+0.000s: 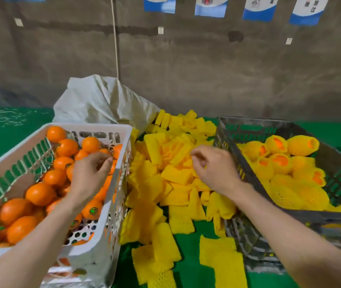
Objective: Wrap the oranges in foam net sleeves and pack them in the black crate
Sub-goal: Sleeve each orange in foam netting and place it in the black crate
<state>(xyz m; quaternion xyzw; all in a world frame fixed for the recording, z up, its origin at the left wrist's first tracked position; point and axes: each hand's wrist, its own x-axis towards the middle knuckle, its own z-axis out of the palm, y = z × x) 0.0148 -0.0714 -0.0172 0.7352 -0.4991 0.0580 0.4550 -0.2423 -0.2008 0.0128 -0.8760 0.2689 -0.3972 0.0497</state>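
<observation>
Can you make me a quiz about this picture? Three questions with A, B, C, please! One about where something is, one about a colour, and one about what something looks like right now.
1. Where are the bare oranges?
A. In a blue bucket
B. In the white crate
C. On a shelf

2. What colour are the foam net sleeves?
A. Yellow
B. Pink
C. Blue

3. How are the packed oranges in the black crate?
A. Peeled
B. Cut in half
C. Wrapped in sleeves

Answers:
1. B, because the unwrapped fruit fills the white crate on the left.
2. A, because the whole pile between the two crates is yellow.
3. C, because each one sits in yellow netting, with orange peel showing only at the open ends.
</observation>
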